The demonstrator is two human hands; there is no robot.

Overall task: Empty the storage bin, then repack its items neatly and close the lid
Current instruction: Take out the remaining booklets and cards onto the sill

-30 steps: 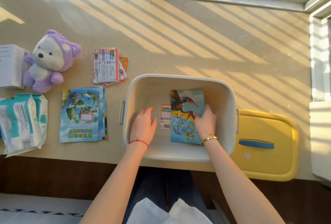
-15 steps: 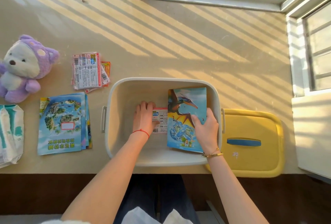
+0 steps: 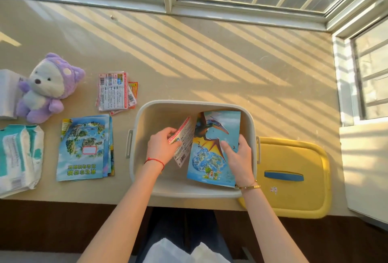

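Inside bin (image 3: 193, 191), near table edge: left hand (image 3: 161, 149) pinching packet (image 3: 183, 140), right hand (image 3: 237, 157) gripping book (image 3: 214, 147), both tilted up, likely for lifting out. Lid (image 3: 294, 178) parked right, clearing the opening. Farther left, books (image 3: 84, 147), packets (image 3: 115, 92), wipes (image 3: 19, 157), bear (image 3: 48, 88) already unloaded.

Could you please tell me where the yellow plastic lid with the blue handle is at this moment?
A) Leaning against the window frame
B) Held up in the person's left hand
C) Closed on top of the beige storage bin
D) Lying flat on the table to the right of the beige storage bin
D: the yellow plastic lid with the blue handle lies flat on the table, right of the open beige storage bin, with neither hand on it.
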